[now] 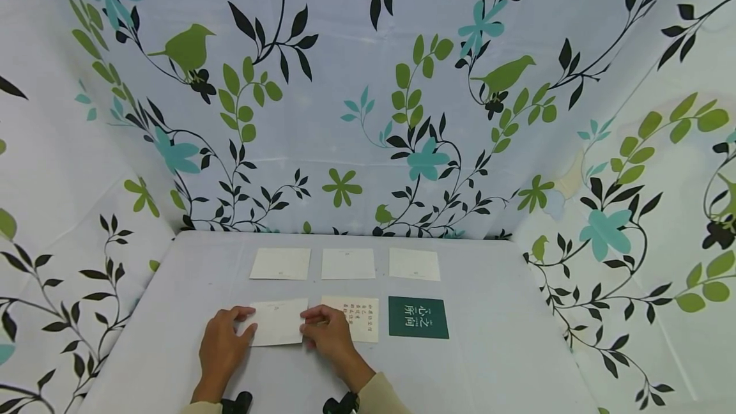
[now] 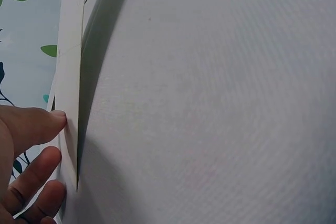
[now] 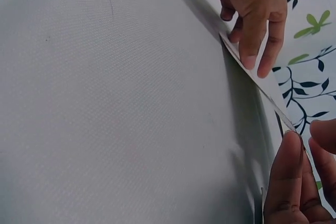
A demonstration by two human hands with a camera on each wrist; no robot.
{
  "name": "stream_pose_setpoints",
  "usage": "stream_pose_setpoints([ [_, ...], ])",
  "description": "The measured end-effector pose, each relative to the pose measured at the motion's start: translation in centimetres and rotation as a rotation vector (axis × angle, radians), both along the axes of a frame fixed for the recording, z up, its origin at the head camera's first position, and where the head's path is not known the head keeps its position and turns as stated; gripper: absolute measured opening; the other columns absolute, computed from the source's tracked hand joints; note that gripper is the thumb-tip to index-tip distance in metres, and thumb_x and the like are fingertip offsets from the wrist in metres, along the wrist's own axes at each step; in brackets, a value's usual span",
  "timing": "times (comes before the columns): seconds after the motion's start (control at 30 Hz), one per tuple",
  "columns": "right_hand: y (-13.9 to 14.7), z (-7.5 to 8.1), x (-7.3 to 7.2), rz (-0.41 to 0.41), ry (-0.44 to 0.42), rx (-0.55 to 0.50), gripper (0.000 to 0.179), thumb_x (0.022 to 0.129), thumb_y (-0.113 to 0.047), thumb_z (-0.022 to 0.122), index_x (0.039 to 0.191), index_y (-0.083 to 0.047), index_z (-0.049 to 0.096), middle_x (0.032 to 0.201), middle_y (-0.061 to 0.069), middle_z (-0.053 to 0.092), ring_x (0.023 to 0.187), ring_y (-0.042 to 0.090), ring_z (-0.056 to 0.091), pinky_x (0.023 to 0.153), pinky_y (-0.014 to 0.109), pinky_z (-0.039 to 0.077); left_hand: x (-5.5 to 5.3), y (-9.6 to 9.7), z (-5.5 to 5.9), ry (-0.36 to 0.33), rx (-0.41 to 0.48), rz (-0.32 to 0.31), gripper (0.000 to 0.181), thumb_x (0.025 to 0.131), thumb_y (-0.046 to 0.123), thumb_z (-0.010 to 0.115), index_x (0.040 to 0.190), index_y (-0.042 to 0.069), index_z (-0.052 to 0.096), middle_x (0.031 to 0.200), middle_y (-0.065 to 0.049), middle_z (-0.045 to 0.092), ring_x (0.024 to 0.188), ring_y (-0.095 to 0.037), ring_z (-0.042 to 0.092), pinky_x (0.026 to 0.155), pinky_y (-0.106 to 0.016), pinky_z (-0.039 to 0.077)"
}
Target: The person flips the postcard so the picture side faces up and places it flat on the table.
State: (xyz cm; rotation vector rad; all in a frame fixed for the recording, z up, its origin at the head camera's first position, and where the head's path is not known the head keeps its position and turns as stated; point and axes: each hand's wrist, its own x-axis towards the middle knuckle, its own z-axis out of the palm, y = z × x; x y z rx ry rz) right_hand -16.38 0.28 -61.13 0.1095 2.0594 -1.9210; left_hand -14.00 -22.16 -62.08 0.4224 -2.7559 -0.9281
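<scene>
A blank-looking white card with a tiny mark near its top edge lies in the front row at the left, its near edge lifted off the table in the wrist views. My left hand holds its left side, thumb at the lower edge and index finger at the upper left corner. At the right end, my right hand pinches the card between thumb and fingers. In the right wrist view the card appears nearly edge-on, slanting between both hands. Just right of it lies a cream card printed with columns of characters, partly behind my right hand.
A dark green card with white characters lies at the right of the front row. Behind are three pale cards in a row. Leaf- and bird-patterned cloth surrounds the white table.
</scene>
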Motion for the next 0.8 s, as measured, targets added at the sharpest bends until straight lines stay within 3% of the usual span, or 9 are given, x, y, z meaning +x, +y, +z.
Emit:
stream_pose_setpoints([
  [0.57, 0.4, 0.9, 0.1, -0.043, -0.001, -0.056, 0.016, 0.087, 0.0, 0.08, 0.101, -0.007, 0.078, 0.087, 0.003, 0.075, 0.07, 0.012, 0.071, 0.062, 0.027, 0.059, -0.8, -0.5, 0.0, 0.004, 0.055, -0.003, 0.027, 0.091, 0.018, 0.078, 0.118, 0.013, 0.077, 0.099, -0.006, 0.079, 0.085, -0.021, 0.057, 0.072, -0.034, 0.039],
  [0.8, 1.0, 0.9, 0.2, -0.04, -0.012, -0.087, 0.015, 0.088, -0.001, 0.08, 0.101, -0.007, 0.078, 0.087, 0.004, 0.075, 0.071, 0.012, 0.072, 0.064, 0.027, 0.06, -0.6, -0.6, 0.4, 0.002, 0.086, -0.018, 0.026, 0.092, 0.016, 0.078, 0.118, 0.012, 0.077, 0.103, -0.009, 0.08, 0.089, -0.024, 0.063, 0.075, -0.035, 0.042],
])
